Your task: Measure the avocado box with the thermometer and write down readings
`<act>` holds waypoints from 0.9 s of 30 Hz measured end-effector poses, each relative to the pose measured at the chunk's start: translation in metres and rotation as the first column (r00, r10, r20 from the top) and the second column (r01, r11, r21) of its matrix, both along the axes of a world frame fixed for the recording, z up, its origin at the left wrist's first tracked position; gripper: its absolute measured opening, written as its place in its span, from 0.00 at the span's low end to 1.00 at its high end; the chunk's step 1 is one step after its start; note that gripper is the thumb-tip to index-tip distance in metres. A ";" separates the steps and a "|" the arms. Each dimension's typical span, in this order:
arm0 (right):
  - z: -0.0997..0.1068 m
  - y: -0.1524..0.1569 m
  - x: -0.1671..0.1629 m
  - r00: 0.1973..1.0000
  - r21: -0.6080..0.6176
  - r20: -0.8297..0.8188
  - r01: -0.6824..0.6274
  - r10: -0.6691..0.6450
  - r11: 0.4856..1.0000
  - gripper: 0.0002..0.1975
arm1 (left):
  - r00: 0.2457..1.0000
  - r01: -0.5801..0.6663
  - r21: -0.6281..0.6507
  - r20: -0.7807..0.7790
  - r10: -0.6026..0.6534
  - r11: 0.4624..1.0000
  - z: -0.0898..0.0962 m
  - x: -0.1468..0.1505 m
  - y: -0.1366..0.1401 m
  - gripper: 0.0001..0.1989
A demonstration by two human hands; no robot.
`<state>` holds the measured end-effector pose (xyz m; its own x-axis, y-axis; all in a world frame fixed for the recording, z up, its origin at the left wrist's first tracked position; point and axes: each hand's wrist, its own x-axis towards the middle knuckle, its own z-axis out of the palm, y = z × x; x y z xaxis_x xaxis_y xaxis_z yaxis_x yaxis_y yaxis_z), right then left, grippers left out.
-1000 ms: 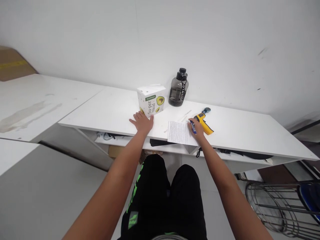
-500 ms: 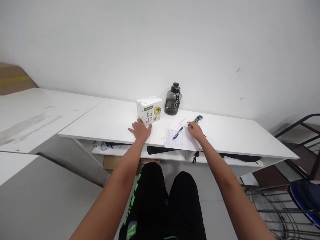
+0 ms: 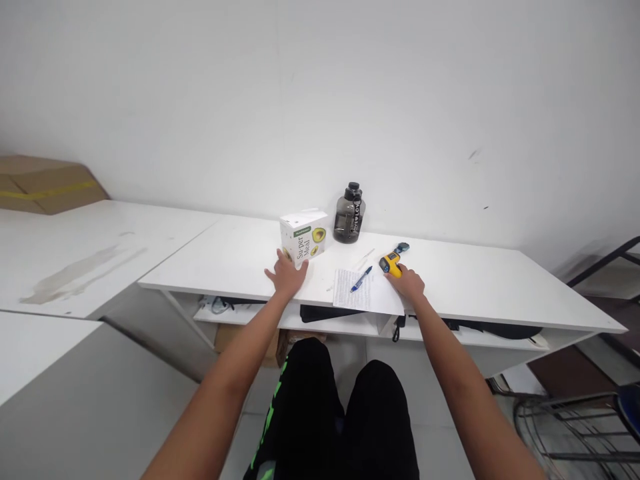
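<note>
My left hand [image 3: 287,275] rests at the lower front corner of a white "Su-per Meal" box [image 3: 304,241] with avocado pictures, its fingers spread. The box stands upright on the white table. In my right hand [image 3: 409,285] is the handle of a yellow infrared thermometer [image 3: 391,264], its small dark screen showing. Left of it lies a printed paper sheet [image 3: 350,295], which reaches the table's front edge. On the sheet rests a blue pen [image 3: 361,279]. Just behind the thermometer is a small dark, bluish item [image 3: 401,247] whose kind I cannot make out.
A dark see-through jug [image 3: 348,217] stands against the wall, right of the box. Below the tabletop [image 3: 480,277] runs a shelf [image 3: 360,325] with black items. A cardboard box [image 3: 50,183] sits far left; a wire rack [image 3: 565,427] stands lower right.
My right hand has closed round the thermometer's handle, and the thermometer has turned and shows more clearly. The left hand remains by the box, fingers spread. The camera view has shifted slightly.
</note>
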<state>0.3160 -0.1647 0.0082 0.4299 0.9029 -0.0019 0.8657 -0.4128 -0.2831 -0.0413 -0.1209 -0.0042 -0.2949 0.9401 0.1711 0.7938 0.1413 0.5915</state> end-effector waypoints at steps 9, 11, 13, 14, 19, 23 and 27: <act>0.004 0.002 -0.004 0.986 0.018 -0.155 0.064 -0.060 0.998 0.39 | 0.928 0.003 0.183 0.366 -0.071 0.983 0.037 -0.018 0.039 0.57; 0.007 0.002 -0.002 0.967 0.044 -0.247 0.082 -0.069 0.996 0.40 | 0.909 0.053 0.181 0.398 -0.122 0.982 0.039 -0.023 0.039 0.46; 0.011 0.001 0.001 0.950 0.071 -0.307 0.087 -0.062 0.994 0.39 | 0.911 0.047 0.218 0.392 -0.132 0.975 0.034 -0.029 0.031 0.38; 0.013 -0.001 0.002 0.943 0.086 -0.328 0.086 -0.053 0.993 0.38 | 0.905 0.032 0.248 0.404 -0.133 0.968 0.030 -0.031 0.023 0.37; 0.029 -0.016 0.012 0.889 0.177 -0.455 0.047 0.040 0.983 0.28 | 0.660 -0.062 0.324 0.723 -0.205 0.944 0.016 -0.034 -0.037 0.37; 0.037 -0.060 0.014 0.836 0.282 -0.523 -0.017 0.169 0.959 0.32 | 0.350 -0.079 0.295 0.903 -0.250 0.952 0.016 -0.039 -0.111 0.39; 0.026 -0.161 -0.008 0.643 0.409 -0.643 -0.172 0.417 0.896 0.26 | 0.193 -0.042 0.150 0.971 -0.139 0.988 0.016 -0.042 -0.197 0.43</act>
